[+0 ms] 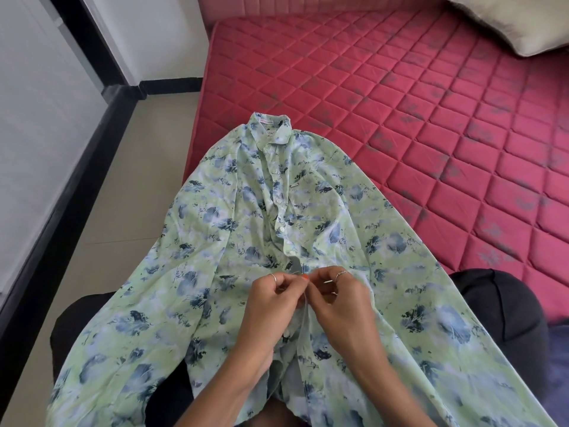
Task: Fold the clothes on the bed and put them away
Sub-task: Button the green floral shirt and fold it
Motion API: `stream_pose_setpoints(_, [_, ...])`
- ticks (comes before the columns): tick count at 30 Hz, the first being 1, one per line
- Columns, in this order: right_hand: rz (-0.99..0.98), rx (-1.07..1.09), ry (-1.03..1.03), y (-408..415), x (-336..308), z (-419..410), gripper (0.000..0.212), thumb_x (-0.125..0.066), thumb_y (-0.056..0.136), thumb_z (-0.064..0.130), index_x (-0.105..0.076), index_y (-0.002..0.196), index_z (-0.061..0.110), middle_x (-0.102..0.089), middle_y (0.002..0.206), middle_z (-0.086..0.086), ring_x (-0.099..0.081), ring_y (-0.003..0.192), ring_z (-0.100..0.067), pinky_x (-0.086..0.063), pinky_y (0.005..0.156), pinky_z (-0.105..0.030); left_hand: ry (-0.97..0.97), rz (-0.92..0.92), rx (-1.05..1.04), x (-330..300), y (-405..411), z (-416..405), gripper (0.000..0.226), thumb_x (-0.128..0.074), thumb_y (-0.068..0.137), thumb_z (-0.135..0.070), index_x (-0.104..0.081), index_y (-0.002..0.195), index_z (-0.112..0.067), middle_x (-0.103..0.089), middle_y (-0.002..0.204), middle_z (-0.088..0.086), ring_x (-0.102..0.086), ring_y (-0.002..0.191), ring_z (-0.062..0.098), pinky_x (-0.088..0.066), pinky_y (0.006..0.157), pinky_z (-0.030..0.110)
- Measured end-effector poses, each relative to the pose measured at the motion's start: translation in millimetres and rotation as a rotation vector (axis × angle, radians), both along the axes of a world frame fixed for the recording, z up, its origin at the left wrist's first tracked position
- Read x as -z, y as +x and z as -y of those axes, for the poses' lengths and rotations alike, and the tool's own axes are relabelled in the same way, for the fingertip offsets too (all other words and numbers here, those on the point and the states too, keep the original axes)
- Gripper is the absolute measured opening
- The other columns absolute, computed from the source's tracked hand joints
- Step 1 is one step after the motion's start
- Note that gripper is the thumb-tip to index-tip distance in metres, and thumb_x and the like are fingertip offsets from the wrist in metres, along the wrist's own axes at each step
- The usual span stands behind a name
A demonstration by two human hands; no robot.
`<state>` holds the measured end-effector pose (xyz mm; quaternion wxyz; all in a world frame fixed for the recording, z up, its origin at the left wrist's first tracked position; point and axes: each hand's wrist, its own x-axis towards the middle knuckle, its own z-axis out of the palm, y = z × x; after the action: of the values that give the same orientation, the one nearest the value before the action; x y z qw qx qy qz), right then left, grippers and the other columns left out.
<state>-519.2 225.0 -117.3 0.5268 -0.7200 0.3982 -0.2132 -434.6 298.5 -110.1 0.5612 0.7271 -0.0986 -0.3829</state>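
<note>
A pale green shirt [308,217] printed with blue flowers is spread front-up over the near corner of a red quilted mattress [400,87], with its collar [271,126] pointing away and its lower part draped toward the camera over the person's dark-clad knees. The upper buttons of the front strip are seen fastened, and a chest pocket [320,204] with a small tag lies just to the right of them. The shirt's front opening is pinched by both hands near the middle of the garment, just below the last fastened button. The left hand [271,300] is curled, with thumb and forefinger closed on the left edge of the cloth, and a ring is worn on one finger. The right hand [338,300] is curled likewise, its fingertips nipping the right edge of the cloth, and a ring is worn there too; an orange-painted nail is visible where the two hands meet. Whether a button is held between the fingertips cannot be told. A beige pillow [517,23] lies at the far right corner of the mattress, well apart from the shirt. A pale tiled floor [117,211] and a white wall with a black skirting are seen to the left of the bed.
</note>
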Motion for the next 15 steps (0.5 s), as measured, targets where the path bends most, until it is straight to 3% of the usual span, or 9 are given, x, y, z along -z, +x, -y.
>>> stream_pose_setpoints(4, [0.002,0.003,-0.282,1.7,17.3,-11.1,0.011,-0.063,0.090,0.005,-0.064,0.089,0.016,-0.060,0.089,0.006,-0.061,0.078,-0.006,-0.050,0.069,-0.019,-0.014,-0.105,-0.156,1.3,-7.6,6.1,0.016,-0.067,0.089,-0.018,-0.074,0.076,-0.011,-0.073,0.072,0.004,-0.068,0.071,0.015,-0.052,0.068,0.024])
stream_pose_setpoints(6, [0.035,0.033,-0.411,2.1,28.9,-14.3,0.005,-0.062,0.090,0.006,-0.064,0.090,0.011,-0.058,0.088,0.005,-0.059,0.075,-0.008,-0.049,0.067,-0.027,-0.039,-0.225,-0.245,0.7,-9.9,9.7,0.021,-0.065,0.090,-0.013,-0.072,0.070,-0.009,-0.065,0.064,0.004,-0.056,0.060,0.014,-0.046,0.060,0.022])
stream_pose_setpoints(9, [0.097,0.048,-0.575,3.8,35.7,-15.8,0.003,-0.059,0.089,0.006,-0.062,0.090,0.007,-0.057,0.089,0.000,-0.056,0.076,-0.012,-0.047,0.068,-0.023,-0.056,-0.362,-0.269,-1.0,-4.8,12.8,0.022,-0.060,0.092,-0.006,-0.069,0.073,-0.005,-0.062,0.061,0.004,-0.054,0.057,0.014,-0.046,0.055,0.021])
stream_pose_setpoints(12, [0.144,0.043,-0.641,6.5,34.4,-14.6,0.005,-0.060,0.088,0.002,-0.064,0.091,0.003,-0.059,0.089,-0.003,-0.054,0.078,-0.010,-0.043,0.071,-0.014,-0.063,-0.409,-0.239,-0.8,3.3,13.3,0.025,-0.057,0.093,-0.003,-0.066,0.069,-0.006,-0.057,0.053,-0.001,-0.045,0.056,0.012,-0.040,0.051,0.019])
stream_pose_setpoints(15, [0.206,0.075,-0.532,8.8,28.3,-12.5,0.005,-0.064,0.085,0.002,-0.066,0.089,0.005,-0.061,0.088,0.002,-0.057,0.077,-0.003,-0.046,0.069,-0.011,-0.102,-0.406,-0.203,-1.6,8.7,12.1,0.021,-0.056,0.092,-0.001,-0.065,0.072,-0.002,-0.060,0.055,0.001,-0.048,0.055,0.011,-0.043,0.048,0.016])
